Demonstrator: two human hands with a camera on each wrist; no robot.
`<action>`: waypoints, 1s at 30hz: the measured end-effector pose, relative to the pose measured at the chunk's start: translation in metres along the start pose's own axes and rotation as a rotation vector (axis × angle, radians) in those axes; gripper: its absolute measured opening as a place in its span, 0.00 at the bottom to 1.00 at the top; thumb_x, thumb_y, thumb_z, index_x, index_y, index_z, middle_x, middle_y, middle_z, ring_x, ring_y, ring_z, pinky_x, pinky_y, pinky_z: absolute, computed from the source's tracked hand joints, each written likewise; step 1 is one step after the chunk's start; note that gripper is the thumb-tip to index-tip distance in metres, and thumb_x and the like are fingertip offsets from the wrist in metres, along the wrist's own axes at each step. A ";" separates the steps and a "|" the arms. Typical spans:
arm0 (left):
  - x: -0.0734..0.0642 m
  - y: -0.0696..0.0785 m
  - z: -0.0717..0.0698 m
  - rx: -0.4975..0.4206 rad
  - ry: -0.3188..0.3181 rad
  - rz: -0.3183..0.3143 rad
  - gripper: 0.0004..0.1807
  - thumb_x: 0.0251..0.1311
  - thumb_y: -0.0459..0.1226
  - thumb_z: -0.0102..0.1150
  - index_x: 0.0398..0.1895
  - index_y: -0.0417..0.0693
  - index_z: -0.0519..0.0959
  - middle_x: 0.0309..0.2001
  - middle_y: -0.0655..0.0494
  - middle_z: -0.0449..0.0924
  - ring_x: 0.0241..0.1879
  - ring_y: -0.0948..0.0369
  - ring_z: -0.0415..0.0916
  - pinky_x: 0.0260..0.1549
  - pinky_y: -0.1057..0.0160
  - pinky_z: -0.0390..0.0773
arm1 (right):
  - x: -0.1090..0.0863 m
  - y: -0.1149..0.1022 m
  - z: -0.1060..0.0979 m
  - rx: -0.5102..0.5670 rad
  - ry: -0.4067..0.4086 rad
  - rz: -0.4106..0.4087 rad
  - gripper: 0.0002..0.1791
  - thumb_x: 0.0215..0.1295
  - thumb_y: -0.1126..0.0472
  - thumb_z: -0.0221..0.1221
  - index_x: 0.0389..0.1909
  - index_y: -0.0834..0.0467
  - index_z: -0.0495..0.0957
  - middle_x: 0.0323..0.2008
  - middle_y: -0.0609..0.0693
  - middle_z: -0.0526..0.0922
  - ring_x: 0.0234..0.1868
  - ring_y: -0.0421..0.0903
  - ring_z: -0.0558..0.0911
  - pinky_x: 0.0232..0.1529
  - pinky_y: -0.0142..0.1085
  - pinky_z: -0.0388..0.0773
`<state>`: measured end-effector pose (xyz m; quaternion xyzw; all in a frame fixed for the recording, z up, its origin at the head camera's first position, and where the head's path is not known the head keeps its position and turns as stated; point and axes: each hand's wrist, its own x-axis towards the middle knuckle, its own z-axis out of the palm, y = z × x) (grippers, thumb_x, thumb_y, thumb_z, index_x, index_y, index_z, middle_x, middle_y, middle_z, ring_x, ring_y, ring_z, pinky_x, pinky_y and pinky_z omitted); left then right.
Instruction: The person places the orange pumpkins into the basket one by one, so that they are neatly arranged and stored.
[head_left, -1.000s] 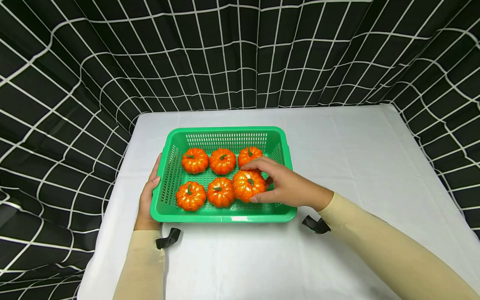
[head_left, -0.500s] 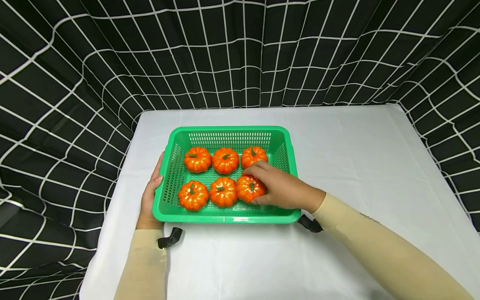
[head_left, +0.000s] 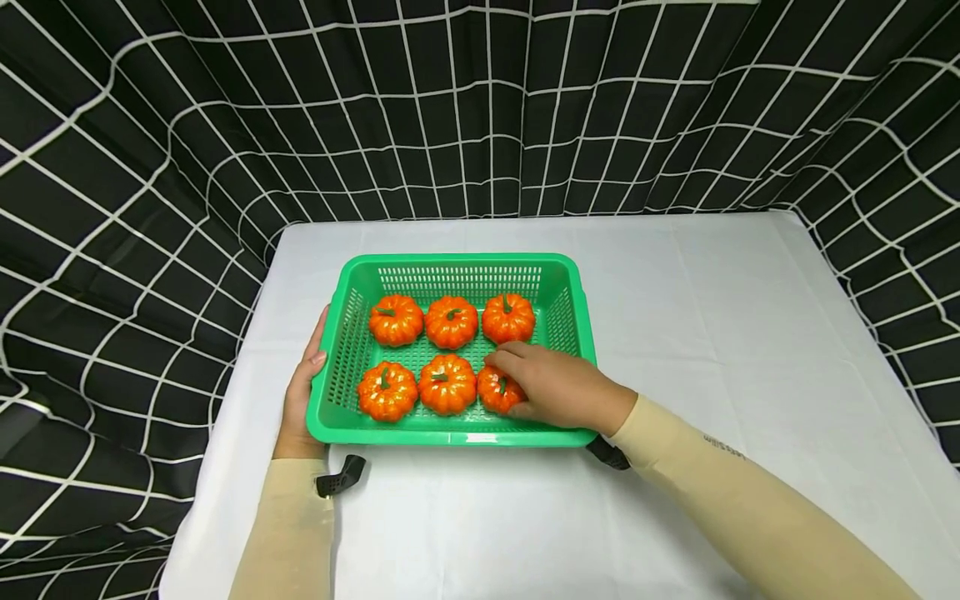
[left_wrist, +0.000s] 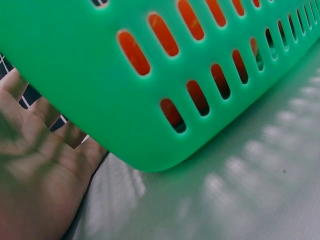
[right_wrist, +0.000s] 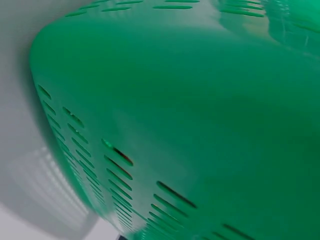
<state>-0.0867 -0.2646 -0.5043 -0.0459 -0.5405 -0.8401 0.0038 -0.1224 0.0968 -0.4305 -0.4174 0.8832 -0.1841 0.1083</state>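
Observation:
A green plastic basket [head_left: 450,437] with slotted walls holds several small orange pumpkins in two rows. At its left side my left hand [head_left: 300,400] grips the rim, the thumb on top and the other fingers along the outer wall. The left wrist view shows that left palm [left_wrist: 45,165] beside the basket's outer wall [left_wrist: 90,75]. My right hand [head_left: 562,383] reaches over the basket's right end and holds the front right pumpkin [head_left: 497,390], which it partly covers. In the right wrist view only the basket wall [right_wrist: 210,125] shows; the right hand is out of sight.
A white cloth [head_left: 690,333] covers the table under the basket. Black curtains with a white grid [head_left: 450,108] hang behind and at both sides. A black wrist camera [head_left: 341,477] juts from the left sleeve.
My right hand has lowered the front right pumpkin to the basket floor, beside the front middle one. The hand sits lower and covers more of it. The left hand keeps its grip.

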 end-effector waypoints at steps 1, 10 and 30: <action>0.000 0.000 0.001 -0.003 -0.003 -0.001 0.40 0.75 0.35 0.25 0.91 0.61 0.51 0.88 0.61 0.50 0.85 0.56 0.45 0.78 0.57 0.55 | 0.000 0.000 0.000 0.002 -0.006 0.010 0.32 0.65 0.59 0.77 0.68 0.62 0.78 0.60 0.54 0.82 0.59 0.50 0.81 0.57 0.44 0.83; 0.002 0.002 0.005 -0.001 -0.014 -0.008 0.41 0.73 0.34 0.24 0.91 0.61 0.51 0.88 0.61 0.50 0.85 0.55 0.45 0.78 0.56 0.55 | -0.005 0.001 0.002 0.072 0.087 0.075 0.40 0.68 0.48 0.76 0.76 0.57 0.74 0.69 0.51 0.78 0.70 0.53 0.75 0.63 0.50 0.79; 0.001 -0.008 -0.003 0.016 0.004 0.009 0.40 0.76 0.33 0.22 0.92 0.57 0.47 0.89 0.58 0.45 0.85 0.59 0.42 0.79 0.58 0.50 | 0.000 0.016 0.026 -0.010 0.652 0.441 0.51 0.71 0.31 0.65 0.83 0.58 0.65 0.82 0.67 0.57 0.82 0.71 0.50 0.67 0.72 0.54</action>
